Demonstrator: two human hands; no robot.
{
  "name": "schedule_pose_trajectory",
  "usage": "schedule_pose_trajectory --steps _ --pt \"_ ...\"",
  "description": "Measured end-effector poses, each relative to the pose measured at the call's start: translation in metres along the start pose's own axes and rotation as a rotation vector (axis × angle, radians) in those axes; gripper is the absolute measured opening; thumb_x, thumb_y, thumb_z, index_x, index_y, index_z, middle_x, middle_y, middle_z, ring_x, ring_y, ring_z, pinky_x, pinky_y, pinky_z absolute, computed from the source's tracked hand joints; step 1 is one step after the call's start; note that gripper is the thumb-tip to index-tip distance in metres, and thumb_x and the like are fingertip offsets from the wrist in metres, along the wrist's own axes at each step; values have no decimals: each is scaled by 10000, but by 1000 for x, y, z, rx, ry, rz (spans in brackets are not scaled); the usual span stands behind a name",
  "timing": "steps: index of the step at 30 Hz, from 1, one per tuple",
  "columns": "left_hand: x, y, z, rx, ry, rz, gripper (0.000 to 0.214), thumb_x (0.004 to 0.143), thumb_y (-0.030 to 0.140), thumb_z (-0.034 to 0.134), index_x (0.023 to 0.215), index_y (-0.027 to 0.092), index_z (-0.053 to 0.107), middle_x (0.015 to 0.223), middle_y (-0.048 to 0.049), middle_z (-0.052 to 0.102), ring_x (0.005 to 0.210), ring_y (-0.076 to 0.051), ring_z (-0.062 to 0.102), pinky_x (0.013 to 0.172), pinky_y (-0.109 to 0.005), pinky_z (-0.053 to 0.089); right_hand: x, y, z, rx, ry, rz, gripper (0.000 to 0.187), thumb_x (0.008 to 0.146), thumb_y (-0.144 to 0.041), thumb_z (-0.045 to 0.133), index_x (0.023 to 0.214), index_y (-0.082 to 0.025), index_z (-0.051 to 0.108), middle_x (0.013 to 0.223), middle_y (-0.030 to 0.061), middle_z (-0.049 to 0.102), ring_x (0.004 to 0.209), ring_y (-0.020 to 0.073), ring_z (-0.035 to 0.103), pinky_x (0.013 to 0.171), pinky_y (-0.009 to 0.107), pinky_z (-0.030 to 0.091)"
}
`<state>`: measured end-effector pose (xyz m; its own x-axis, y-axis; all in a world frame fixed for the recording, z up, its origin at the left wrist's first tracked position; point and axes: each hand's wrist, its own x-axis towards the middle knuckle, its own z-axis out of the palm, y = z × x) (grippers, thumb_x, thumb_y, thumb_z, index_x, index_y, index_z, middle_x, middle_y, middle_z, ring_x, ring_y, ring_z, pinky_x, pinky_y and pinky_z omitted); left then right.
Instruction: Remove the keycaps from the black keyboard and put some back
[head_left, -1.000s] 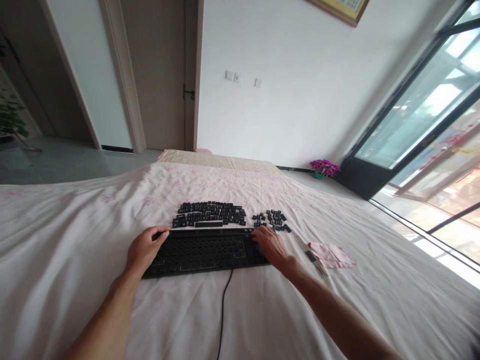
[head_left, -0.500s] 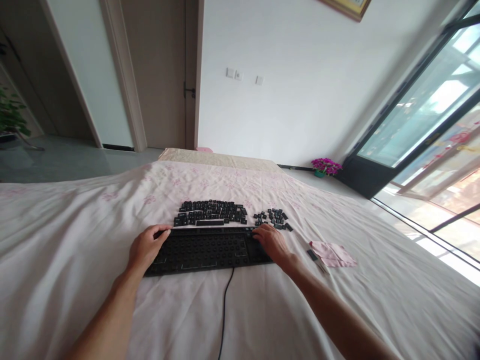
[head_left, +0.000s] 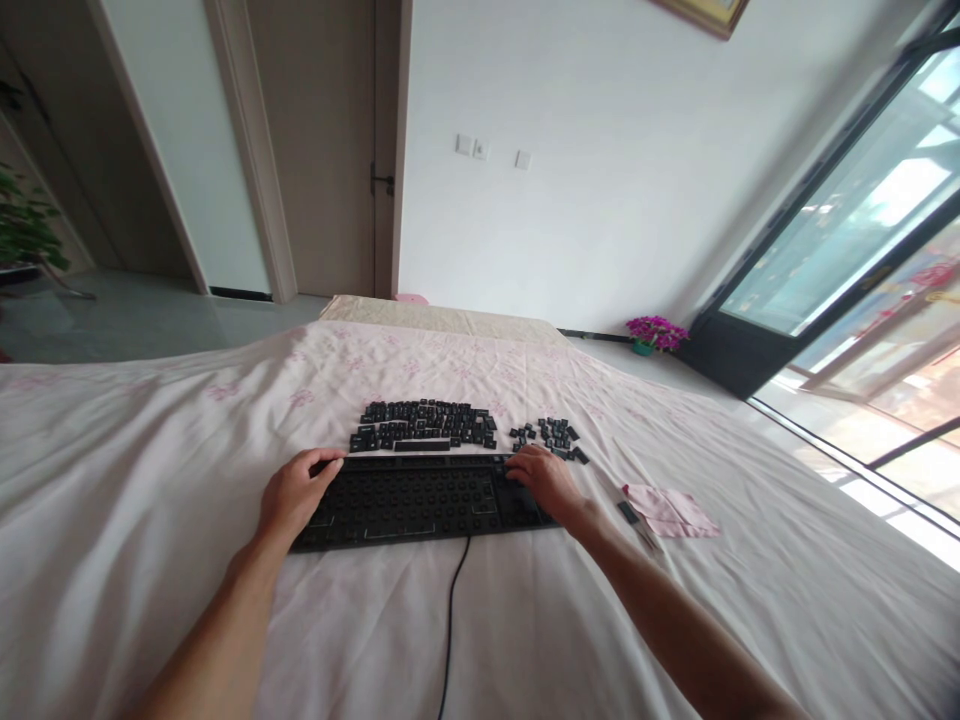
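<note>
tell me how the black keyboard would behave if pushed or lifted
The keyboard is probably stiff, as its long edges run straight. Its cable may trail limply, since it curves loosely. Pushed, the keyboard might ruck the wrinkled sheet beneath.

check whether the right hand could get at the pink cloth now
Probably yes: the pink cloth lies on the sheet right of the right hand, with only a slim tool beside it; the hand would first have to leave the keyboard.

It is a room of a home; a flowered sheet point(head_left: 150, 450), a brown door point(head_left: 319, 150), a framed picture point(head_left: 718, 14) and potted flowers point(head_left: 658, 333) show it.
</note>
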<state>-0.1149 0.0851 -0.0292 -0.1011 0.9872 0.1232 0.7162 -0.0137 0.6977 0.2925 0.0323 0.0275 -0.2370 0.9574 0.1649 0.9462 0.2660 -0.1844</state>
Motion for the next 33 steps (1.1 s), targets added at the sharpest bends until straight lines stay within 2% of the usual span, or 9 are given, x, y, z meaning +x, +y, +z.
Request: schedule_pose_trajectory --steps 10,22,29,33 --pt "2 -4 2 -4 -2 3 312 817 465 529 1015 301 705 1081 20 722 965 -209 651 816 -267 469 9 -6 -14 -59 -98 -67 196 903 -242 549 903 -213 744 867 34 674 878 169 613 794 240 412" --pt "-1 3 -1 -8 -8 -36 307 805 473 543 995 299 710 1070 16 723 963 -213 648 808 -285 459 9 -6 -15 -60 -92 -58 201 905 -241 547 900 -207 745 873 37 685 870 167 619 767 235 408" --pt "1 0 1 -22 -8 -6 311 812 464 536 1008 291 705 1077 18 720 968 -204 646 824 -277 454 13 -6 -19 -83 -137 -84 174 890 -237 569 870 -210 740 863 30 685 871 168 619 732 229 396" --pt "0 1 1 -10 4 -16 306 810 467 535 990 294 712 1074 21 721 957 -205 649 811 -277 457 12 -6 -19 -84 -121 -71 183 897 -244 561 881 -204 739 877 38 684 875 170 615 729 230 391"
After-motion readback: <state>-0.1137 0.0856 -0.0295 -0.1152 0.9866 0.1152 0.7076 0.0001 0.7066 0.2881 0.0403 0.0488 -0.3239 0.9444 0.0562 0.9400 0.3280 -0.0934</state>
